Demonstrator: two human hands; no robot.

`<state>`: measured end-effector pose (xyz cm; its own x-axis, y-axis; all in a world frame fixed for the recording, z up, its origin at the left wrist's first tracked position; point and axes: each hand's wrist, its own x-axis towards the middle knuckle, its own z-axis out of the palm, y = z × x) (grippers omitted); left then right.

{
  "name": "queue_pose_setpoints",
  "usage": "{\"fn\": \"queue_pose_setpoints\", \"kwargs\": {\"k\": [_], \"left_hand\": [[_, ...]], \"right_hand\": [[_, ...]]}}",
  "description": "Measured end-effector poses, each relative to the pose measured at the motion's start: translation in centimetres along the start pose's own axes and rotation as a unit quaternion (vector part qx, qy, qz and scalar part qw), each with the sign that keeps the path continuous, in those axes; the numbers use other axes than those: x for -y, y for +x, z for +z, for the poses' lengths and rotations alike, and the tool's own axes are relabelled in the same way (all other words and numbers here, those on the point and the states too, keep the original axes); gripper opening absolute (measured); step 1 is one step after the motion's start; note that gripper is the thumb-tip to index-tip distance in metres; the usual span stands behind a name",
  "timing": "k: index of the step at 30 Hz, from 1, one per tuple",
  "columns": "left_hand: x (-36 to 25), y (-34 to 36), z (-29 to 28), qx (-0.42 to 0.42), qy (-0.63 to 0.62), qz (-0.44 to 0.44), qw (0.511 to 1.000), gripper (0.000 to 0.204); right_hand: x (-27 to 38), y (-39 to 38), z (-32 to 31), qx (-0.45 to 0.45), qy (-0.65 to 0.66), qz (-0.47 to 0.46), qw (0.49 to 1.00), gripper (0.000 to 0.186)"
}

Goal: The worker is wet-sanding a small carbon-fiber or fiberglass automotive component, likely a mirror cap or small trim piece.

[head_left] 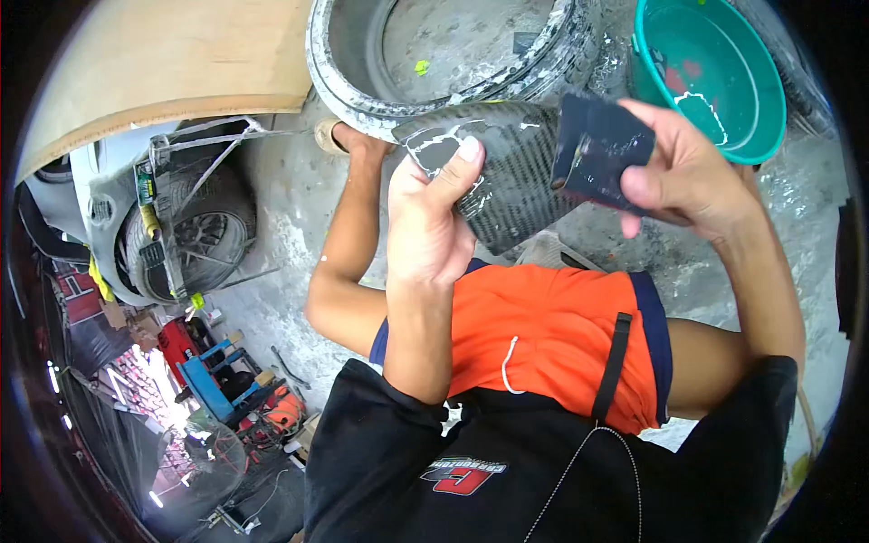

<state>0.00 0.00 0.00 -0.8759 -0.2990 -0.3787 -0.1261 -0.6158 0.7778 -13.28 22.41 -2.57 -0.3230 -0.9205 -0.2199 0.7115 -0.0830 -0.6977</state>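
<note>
Panel (pixel 520 172) with a dark weave is being held before the orange shorts (pixel 566 312); the left hand (pixel 434 217) is pinching its left end, fingers mostly hidden, while the right hand (pixel 692 176) is pinching a black pad (pixel 602 145) over its right end. Whitish patches are showing, suggesting unfinished work. Beyond, a tyre (pixel 337 90) is lying near a green bucket (pixel 753 86).

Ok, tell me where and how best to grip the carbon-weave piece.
I'd grip the carbon-weave piece by the near edge of its left end, coming from the near left, thumb on top, as the left hand does. Its broad face gives the thumb room, while the dark block in the right hand overlaps the right end.
</note>
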Motion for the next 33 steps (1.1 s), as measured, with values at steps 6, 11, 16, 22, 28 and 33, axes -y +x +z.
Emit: {"fn": "queue_pose_setpoints", "kwargs": {"k": [6,11,16,22,28,33], "left_hand": [[0.8,-1.2,-2.0,0.004,0.075,0.076,0.994,0.027],[0.6,-3.0,-4.1,-0.010,0.124,0.097,0.988,0.034],[-0.7,-4.0,-3.7,0.056,0.153,0.098,0.982,0.027],[-1.8,-4.3,-3.6,0.122,0.181,0.057,0.974,0.046],[-1.1,-3.8,-4.0,0.145,0.096,0.005,0.985,0.052],[0.8,-2.7,-4.7,0.035,0.035,-0.090,0.995,0.044]], "right_hand": [[1.4,-1.3,-2.0,-0.082,-0.079,0.008,0.993,0.051],[3.1,-1.6,-3.6,-0.153,-0.202,-0.096,0.962,0.041],[4.2,-0.5,-5.5,-0.192,-0.418,-0.015,0.888,0.044],[4.3,-0.9,-10.0,-0.378,-0.490,-0.012,0.785,0.046],[1.9,-3.8,-20.4,-0.364,-0.799,-0.012,0.478,0.042],[-0.6,-3.8,-22.3,-0.284,-0.792,0.134,0.523,0.039]]}}
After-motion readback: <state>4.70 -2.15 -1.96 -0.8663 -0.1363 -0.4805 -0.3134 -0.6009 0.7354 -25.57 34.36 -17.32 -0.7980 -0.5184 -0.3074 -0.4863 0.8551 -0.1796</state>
